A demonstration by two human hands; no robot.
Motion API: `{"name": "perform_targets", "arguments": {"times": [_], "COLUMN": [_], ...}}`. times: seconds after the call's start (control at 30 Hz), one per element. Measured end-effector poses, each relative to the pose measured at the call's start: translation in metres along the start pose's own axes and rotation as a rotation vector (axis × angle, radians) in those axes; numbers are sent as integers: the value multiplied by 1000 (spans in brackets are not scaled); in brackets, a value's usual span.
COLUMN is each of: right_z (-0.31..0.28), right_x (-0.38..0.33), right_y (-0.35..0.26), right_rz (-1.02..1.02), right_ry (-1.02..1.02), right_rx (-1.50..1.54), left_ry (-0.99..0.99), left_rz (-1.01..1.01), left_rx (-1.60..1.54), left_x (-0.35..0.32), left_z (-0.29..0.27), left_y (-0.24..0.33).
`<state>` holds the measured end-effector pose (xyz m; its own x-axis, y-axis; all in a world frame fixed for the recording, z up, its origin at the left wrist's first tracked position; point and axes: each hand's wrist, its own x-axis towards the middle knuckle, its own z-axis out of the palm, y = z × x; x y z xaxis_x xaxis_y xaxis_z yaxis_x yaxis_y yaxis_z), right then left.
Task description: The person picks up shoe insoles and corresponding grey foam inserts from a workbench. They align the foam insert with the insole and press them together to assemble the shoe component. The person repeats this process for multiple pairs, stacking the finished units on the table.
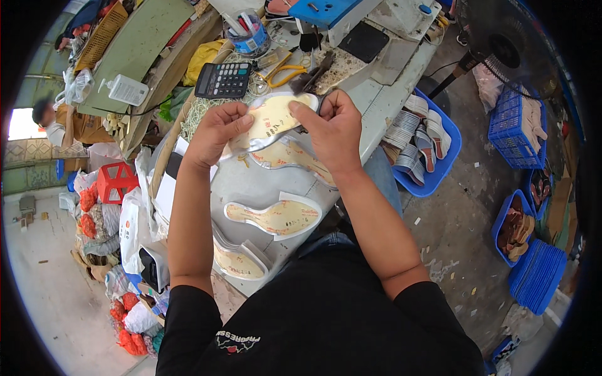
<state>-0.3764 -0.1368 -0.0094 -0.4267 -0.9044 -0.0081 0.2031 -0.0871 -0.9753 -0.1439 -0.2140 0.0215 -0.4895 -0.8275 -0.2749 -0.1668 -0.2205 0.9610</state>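
Note:
My left hand [219, 130] and my right hand [332, 133] hold a cream shoe insole [271, 123] with a silvery edge between them, above the worktable. Each thumb presses on its top face, and the other fingers are curled beneath, partly hidden. Under the held piece, another insole [295, 156] lies partly covered by my right hand. Closer to me, an insole [276, 216] with a pale strip at its wide end rests flat. At the table's near edge lie stacked insoles [241, 258], partly behind my left forearm.
Beyond my hands are a black calculator [222, 80], yellow-handled pliers [285, 74], a jar of pens [249, 39] and a blue machine [326, 11]. On the floor at right, a blue tub [454, 141] holds striped shoe parts. A standing fan [501, 50] is farther right.

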Motion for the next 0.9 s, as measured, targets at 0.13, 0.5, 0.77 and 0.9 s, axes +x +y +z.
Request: {"name": "perform_targets", "arguments": {"times": [0.13, 0.5, 0.77, 0.9], "right_z": [-2, -15, -54, -61], "right_x": [1, 0, -36, -36], "right_y": [-6, -14, -5, -9], "right_rz": [12, 150, 116, 246], "right_ry": [1, -116, -431, -506], "right_rx": [-38, 209, -18, -63], "left_ry": [6, 138, 260, 431], "left_rz": [-74, -37, 82, 98], "left_rx": [-174, -474, -545, -599], "left_x": [-19, -52, -32, -21], "left_z": [13, 106, 138, 150], "left_y": [-11, -16, -13, 3]}}
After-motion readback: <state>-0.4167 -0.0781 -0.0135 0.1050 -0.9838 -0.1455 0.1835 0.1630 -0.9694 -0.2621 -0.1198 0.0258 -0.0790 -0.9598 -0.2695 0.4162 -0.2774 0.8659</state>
